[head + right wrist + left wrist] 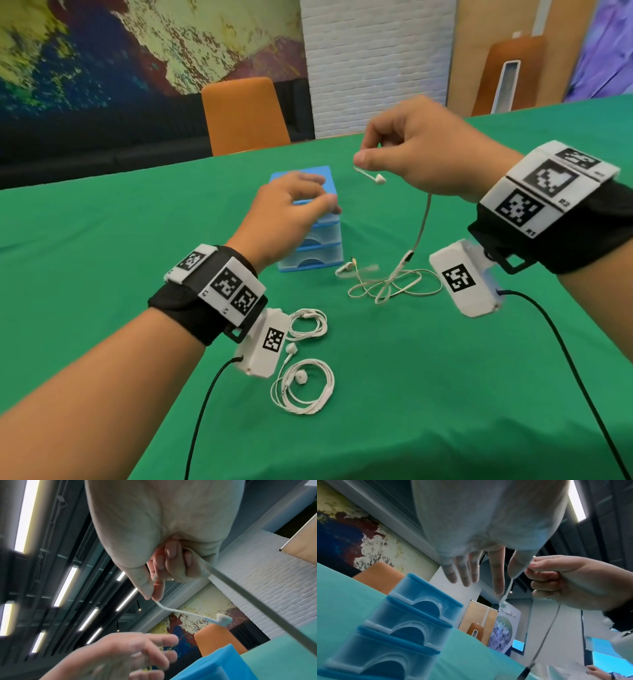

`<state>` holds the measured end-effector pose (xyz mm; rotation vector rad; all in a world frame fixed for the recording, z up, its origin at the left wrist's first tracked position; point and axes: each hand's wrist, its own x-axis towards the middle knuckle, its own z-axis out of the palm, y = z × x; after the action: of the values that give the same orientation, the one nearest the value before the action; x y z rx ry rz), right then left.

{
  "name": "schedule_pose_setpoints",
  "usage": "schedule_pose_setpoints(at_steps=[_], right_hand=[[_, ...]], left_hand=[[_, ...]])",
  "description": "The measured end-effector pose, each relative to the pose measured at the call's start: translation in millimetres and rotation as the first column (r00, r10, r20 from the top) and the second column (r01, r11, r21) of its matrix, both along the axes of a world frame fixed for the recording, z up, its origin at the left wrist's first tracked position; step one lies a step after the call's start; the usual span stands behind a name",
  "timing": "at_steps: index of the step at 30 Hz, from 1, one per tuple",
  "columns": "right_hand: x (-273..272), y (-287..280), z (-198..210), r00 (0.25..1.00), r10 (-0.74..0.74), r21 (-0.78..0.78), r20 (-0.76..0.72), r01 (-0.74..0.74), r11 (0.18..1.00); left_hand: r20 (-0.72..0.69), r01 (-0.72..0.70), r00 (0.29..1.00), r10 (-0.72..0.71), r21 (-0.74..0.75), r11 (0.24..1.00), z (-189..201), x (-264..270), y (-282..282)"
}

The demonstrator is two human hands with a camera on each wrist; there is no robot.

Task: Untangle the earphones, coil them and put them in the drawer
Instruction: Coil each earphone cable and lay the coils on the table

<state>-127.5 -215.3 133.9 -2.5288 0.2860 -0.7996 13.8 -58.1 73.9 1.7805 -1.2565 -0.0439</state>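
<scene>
My right hand (368, 156) is raised above the green table and pinches the white cable of a tangled earphone (394, 284) between thumb and forefinger (150, 592). One earbud (378, 178) dangles just below the pinch. The rest of the cable hangs down to a loose tangle on the cloth. My left hand (308, 195) hovers in front of the small blue drawer unit (315, 240), fingers (498, 580) straight and spread, holding nothing. All three drawers (412, 616) look closed.
Two other white earphones lie coiled near my left wrist, one (306, 323) behind the other (303, 387). An orange chair (243, 114) stands beyond the far edge of the green tablecloth (102, 257). Black cables (565, 359) trail from both wrist cameras.
</scene>
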Motion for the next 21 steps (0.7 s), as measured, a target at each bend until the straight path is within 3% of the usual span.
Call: schedule_pose_setpoints(at_steps=[3, 8, 11, 15, 18, 21], right_hand=[[3, 9, 7, 0.991, 0.131, 0.112, 0.033, -0.134, 0.985], [2, 19, 19, 0.971, 0.213, 0.3, 0.109, -0.236, 0.924], [-1, 20, 22, 0.97, 0.226, 0.291, 0.089, -0.243, 0.925], [-4, 14, 18, 0.972, 0.233, 0.364, -0.036, -0.204, 0.909], [-5, 17, 16, 0.965, 0.243, 0.419, -0.096, -0.182, 0.889], [-4, 25, 23, 0.964, 0.252, 0.393, -0.082, -0.201, 0.898]], left_hand=[[-0.118, 0.178, 0.974, -0.193, -0.127, 0.976, 15, -14, 0], [-0.199, 0.305, 0.932, -0.302, -0.013, 0.952, 23, -29, 0], [-0.214, 0.259, 0.941, -0.264, -0.05, 0.964, 23, -32, 2], [-0.328, 0.04, 0.941, -0.081, -0.129, 0.991, 28, -13, 8], [-0.295, -0.005, 0.955, 0.03, 0.086, 0.996, 28, -3, 11], [-0.134, 0.073, 0.991, -0.026, 0.362, 0.929, 15, -8, 9]])
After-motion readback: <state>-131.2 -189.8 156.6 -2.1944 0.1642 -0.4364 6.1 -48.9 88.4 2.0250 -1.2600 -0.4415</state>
